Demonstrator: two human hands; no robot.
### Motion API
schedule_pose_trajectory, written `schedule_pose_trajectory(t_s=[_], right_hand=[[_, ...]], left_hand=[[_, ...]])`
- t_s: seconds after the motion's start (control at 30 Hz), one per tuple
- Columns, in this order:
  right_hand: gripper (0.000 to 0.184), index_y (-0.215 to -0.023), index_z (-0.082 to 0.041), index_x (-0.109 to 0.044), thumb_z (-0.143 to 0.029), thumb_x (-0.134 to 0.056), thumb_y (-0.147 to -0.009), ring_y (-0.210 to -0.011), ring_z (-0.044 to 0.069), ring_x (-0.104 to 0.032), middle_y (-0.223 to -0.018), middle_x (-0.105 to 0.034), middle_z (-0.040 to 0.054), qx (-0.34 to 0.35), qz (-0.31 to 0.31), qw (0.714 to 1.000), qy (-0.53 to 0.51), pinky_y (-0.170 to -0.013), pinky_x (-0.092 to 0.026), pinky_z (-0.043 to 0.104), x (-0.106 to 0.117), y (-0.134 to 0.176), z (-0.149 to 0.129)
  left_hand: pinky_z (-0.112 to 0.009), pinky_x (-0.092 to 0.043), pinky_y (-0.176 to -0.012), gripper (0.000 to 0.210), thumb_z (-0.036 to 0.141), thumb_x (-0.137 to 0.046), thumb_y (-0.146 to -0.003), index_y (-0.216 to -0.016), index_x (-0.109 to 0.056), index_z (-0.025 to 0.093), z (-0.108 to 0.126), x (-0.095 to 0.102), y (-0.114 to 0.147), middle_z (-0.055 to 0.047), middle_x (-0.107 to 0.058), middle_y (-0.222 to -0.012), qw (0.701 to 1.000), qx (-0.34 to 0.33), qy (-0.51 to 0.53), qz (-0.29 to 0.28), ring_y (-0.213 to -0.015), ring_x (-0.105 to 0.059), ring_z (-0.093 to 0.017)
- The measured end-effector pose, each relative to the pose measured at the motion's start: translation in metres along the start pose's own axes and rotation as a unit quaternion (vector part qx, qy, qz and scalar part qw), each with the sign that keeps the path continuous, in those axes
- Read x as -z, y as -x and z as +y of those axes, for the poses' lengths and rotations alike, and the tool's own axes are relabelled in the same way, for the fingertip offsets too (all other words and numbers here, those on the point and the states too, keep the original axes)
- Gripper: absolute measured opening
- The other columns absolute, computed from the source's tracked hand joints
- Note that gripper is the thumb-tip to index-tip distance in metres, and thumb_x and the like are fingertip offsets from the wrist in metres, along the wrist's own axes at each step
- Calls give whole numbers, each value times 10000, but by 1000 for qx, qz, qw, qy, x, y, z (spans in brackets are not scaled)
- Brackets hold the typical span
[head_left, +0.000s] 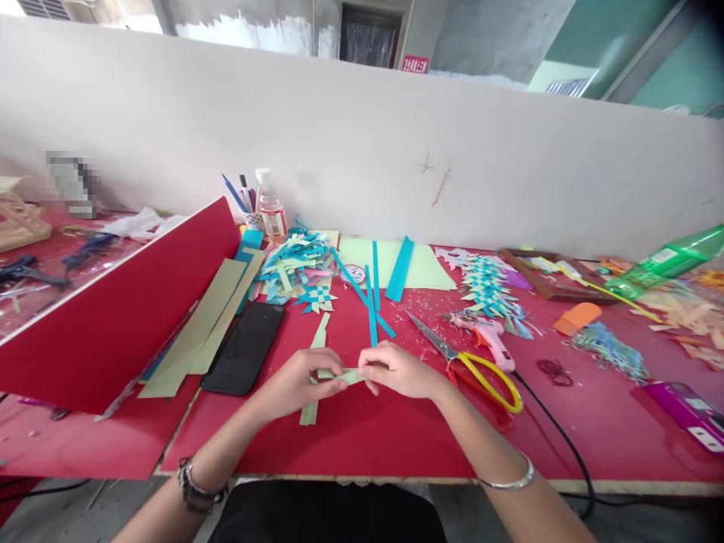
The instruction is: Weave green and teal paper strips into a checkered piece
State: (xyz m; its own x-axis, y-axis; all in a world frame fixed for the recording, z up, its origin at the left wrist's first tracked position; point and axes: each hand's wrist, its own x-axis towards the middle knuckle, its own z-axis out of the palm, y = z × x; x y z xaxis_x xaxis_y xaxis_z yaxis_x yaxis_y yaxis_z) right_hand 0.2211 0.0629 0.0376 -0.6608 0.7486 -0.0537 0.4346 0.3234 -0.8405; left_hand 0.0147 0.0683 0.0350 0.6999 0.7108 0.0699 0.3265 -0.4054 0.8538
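Between my two hands runs a pale green paper strip (pixel 351 375), held just above the red tabletop. My left hand (pixel 308 381) pinches its left part between thumb and fingers. The right end is gripped in the curled fingers of my right hand (pixel 399 369). More pale green strips (pixel 308 412) lie on the table under and behind my left hand. Several blue paper strips (pixel 372 302) lie just beyond my right hand. A small woven blue and green paper piece (pixel 317 299) rests past my left hand.
Scissors with yellow handles (pixel 489 381) and a pink glue gun (pixel 486 332) lie right of my hands. A black phone (pixel 243 348) and a leaning red board (pixel 130 302) are at left. Behind are a paper-strip pile (pixel 294 260), a bottle (pixel 272 211) and a woven fish-like piece (pixel 486 285).
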Motion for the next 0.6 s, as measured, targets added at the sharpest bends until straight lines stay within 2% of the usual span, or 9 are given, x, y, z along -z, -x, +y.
schedule_pose_trajectory(t_s=[0.13,0.2,0.3,0.4,0.47,0.6], right_hand=[[258,-715,-174,-511,-360,-398,-853,-537,74,-411,-596,-480,-39,-1,34,999,-8,-525,-311,194,0,0,3],[255,-726,-174,-518,-382,-422,-836,-529,73,-394,-586,-445,-45,-12,51,998,-16,-500,-294,191,-2,0,4],[249,-730,-171,-534,-399,-470,-806,-512,66,-409,-611,-470,-42,-25,67,996,-44,-486,-305,190,-5,0,3],[248,-733,-172,-533,-410,-494,-789,-455,57,-427,-588,-473,-49,-35,83,992,-91,-462,-326,190,-6,1,0],[245,-728,-172,-532,-410,-510,-778,-443,59,-436,-569,-470,-53,-33,91,989,-110,-460,-339,191,-7,1,-3],[219,-702,-169,-550,-381,-550,-756,-532,76,-467,-593,-499,-38,-14,117,990,-79,-527,-364,196,-6,1,-5]], left_hand=[[-204,-394,-602,250,356,-526,-764,-672,-570,128,-3,0,1,-51,-555,-878,995,42,91,-1,-725,-518,-123],[-219,-419,-631,270,384,-519,-764,-680,-549,130,-3,0,2,-46,-548,-851,985,74,152,2,-728,-524,-127],[-238,-444,-617,311,452,-507,-755,-821,-526,148,1,0,4,-16,-534,-779,966,142,216,5,-709,-539,-134],[-246,-449,-585,411,522,-450,-762,-949,-497,159,6,-3,6,-14,-543,-785,953,191,234,-7,-686,-562,-144],[-245,-446,-573,425,526,-429,-773,-943,-505,143,8,-6,6,-15,-545,-766,951,197,237,-7,-632,-559,-131],[-200,-370,-480,344,445,-520,-749,-856,-533,118,3,-12,5,30,-484,-630,966,163,197,20,-520,-485,-84]])
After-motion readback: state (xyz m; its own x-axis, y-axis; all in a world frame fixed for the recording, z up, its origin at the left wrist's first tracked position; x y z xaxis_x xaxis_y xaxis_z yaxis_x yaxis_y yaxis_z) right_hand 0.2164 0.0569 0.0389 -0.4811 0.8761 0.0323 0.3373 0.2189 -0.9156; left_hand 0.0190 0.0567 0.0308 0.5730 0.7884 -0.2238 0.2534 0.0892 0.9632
